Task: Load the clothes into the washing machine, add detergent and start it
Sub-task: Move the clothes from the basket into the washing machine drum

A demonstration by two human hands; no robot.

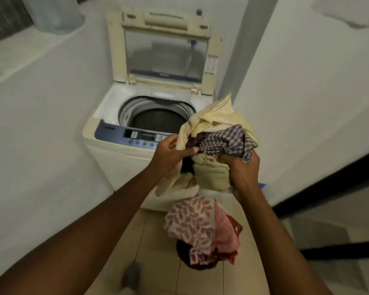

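Cream towelling and purple-checked cloth fill the middle of my view: a bundle of clothes held up in front of a top-loading washing machine, to the right of its opening and not yet over it. My left grip has its fingers curled into the near left side of the bundle, pinching cream and dark maroon fabric. My right grip clutches the bundle from the right, with the fingers buried under the checked piece.

The machine stands in a narrow white-walled corner. Its lid is raised upright against the back, so the way in is clear. The drum shows as a dark round well, and I see no clothing in the part that is visible. The blue control panel runs along the near edge, just beyond my left grip.

Beneath the bundle is a pink leaf-print cloth. I cannot tell whether it hangs from the bundle or lies on the blurred red heap below it, which may be a basket on the tiled floor.

My reading of progress: the lid is open and the first armful is lifted, but nothing appears loaded. Left to do: drop this bundle in, add whatever remains below, add detergent (none is in view), close the lid and start the cycle.
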